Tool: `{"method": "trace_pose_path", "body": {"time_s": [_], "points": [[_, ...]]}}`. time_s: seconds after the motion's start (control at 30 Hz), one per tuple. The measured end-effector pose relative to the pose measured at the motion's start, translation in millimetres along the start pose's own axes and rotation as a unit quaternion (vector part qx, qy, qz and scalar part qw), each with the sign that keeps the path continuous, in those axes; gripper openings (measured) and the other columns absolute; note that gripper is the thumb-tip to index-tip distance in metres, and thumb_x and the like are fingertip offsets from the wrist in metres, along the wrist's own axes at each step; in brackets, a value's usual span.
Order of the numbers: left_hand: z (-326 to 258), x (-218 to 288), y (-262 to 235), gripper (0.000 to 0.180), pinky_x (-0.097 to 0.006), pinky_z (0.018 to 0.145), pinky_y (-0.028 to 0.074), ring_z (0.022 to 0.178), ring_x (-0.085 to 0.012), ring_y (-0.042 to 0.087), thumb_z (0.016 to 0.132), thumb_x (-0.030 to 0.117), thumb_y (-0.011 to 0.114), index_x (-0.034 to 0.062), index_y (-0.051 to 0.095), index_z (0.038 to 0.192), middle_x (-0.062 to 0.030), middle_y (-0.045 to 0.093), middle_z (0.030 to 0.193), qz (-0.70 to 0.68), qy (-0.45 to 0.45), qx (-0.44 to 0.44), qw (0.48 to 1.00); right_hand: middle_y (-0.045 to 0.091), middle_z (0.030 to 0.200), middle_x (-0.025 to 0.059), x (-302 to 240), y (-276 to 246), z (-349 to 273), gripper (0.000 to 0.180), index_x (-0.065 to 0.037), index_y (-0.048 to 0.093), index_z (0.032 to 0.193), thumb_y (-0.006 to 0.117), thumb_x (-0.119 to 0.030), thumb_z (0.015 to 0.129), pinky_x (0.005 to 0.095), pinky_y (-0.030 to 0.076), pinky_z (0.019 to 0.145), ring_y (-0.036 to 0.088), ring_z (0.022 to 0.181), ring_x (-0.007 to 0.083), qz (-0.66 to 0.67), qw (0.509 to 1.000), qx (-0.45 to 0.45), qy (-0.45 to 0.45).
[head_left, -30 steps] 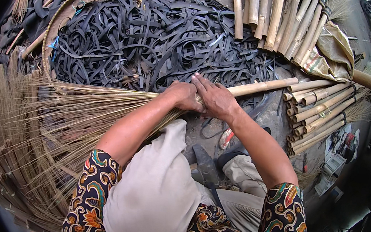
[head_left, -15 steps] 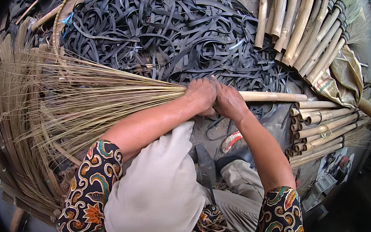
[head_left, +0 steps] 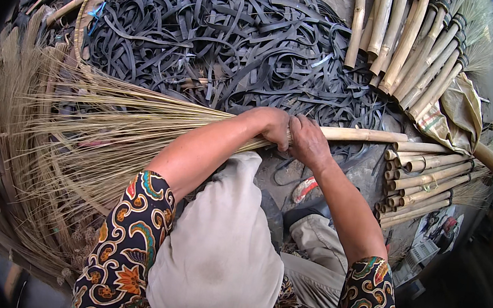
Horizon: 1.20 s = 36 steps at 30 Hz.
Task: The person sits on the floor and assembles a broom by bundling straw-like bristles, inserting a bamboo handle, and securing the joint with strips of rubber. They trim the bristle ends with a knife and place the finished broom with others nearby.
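A broom lies crosswise in front of me, its long straw bristles (head_left: 122, 115) fanning out to the left. Its bamboo handle (head_left: 365, 135) runs to the right. My left hand (head_left: 274, 126) is closed round the gathered ends of the bristles. Right beside it, my right hand (head_left: 307, 142) wraps round the joint where straw meets bamboo. The two hands touch or nearly touch, and they hide the joint and most of the fingertips.
A tangled heap of black rubber strips (head_left: 211, 39) spreads beyond the broom. Bamboo-handled brooms (head_left: 398, 49) lie at the far right, with a stack of more (head_left: 425, 176) below them. Loose straw bundles (head_left: 16, 175) fill the left side. A red-and-white object (head_left: 304, 189) lies near my leg.
My left wrist has turned and its elbow has risen slightly, with the hand still at the joint. The right hand has rolled a little over the broom and sits slightly lower.
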State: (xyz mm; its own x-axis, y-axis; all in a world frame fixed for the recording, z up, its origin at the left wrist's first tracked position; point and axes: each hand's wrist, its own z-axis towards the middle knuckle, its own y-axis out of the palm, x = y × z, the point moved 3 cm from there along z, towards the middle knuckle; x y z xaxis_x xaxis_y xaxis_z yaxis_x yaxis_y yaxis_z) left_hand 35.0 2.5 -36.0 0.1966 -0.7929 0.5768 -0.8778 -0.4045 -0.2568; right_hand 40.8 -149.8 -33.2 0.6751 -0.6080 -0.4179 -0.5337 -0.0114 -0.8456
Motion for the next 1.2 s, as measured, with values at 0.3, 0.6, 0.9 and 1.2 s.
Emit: {"method": "trace_pose_path", "body": {"time_s": [0.3, 0.6, 0.9, 1.2], "points": [[-5.4, 4.9, 21.1, 0.02, -0.043, 0.085, 0.064, 0.1, -0.0304, 0.08, 0.09, 0.015, 0.069, 0.0066, 0.081, 0.103, -0.015, 0.082, 0.108, 0.066, -0.035, 0.239, 0.968, 0.064, 0.114, 0.0179, 11.5, 4.2, 12.4, 0.068, -0.002, 0.056, 0.127, 0.086, -0.007, 0.066, 0.0477, 0.053, 0.096, 0.065, 0.109, 0.0408, 0.028, 0.999, 0.013, -0.011], [-15.3, 3.9, -1.0, 0.035, -0.042, 0.093, 0.062, 0.11, -0.0321, 0.078, 0.078, 0.018, 0.082, 0.0039, 0.081, 0.109, -0.0178, 0.08, 0.115, 0.052, -0.042, 0.131, 0.989, 0.052, 0.15, 0.0191, 3.1, -2.2, 9.1, 0.102, 0.0, 0.04, 0.156, 0.094, -0.019, 0.071, 0.0513, 0.049, 0.112, 0.056, 0.137, 0.0387, -0.02, 0.999, -0.01, 0.044], [-14.4, 4.4, -9.2, 0.037, -0.045, 0.093, 0.062, 0.109, -0.0363, 0.077, 0.078, 0.019, 0.079, 0.0007, 0.08, 0.11, -0.022, 0.079, 0.114, 0.063, -0.063, 0.083, 0.993, 0.067, 0.117, 0.0188, 2.8, -24.6, 10.8, 0.065, 0.0, 0.056, 0.129, 0.087, -0.017, 0.074, 0.046, 0.053, 0.102, 0.068, 0.116, 0.0382, 0.021, 0.998, -0.051, 0.024], [-16.0, 9.8, -10.9, 0.034, -0.046, 0.091, 0.063, 0.103, -0.0381, 0.079, 0.078, 0.017, 0.077, -0.0012, 0.081, 0.107, -0.024, 0.08, 0.107, 0.062, -0.056, 0.108, 0.991, 0.073, 0.119, 0.0215, 81.4, -54.4, 50.1, 0.029, -0.008, 0.076, 0.12, 0.068, -0.022, 0.096, 0.0504, 0.058, 0.093, 0.071, 0.108, 0.0433, 0.095, 0.95, 0.143, 0.261]]}}
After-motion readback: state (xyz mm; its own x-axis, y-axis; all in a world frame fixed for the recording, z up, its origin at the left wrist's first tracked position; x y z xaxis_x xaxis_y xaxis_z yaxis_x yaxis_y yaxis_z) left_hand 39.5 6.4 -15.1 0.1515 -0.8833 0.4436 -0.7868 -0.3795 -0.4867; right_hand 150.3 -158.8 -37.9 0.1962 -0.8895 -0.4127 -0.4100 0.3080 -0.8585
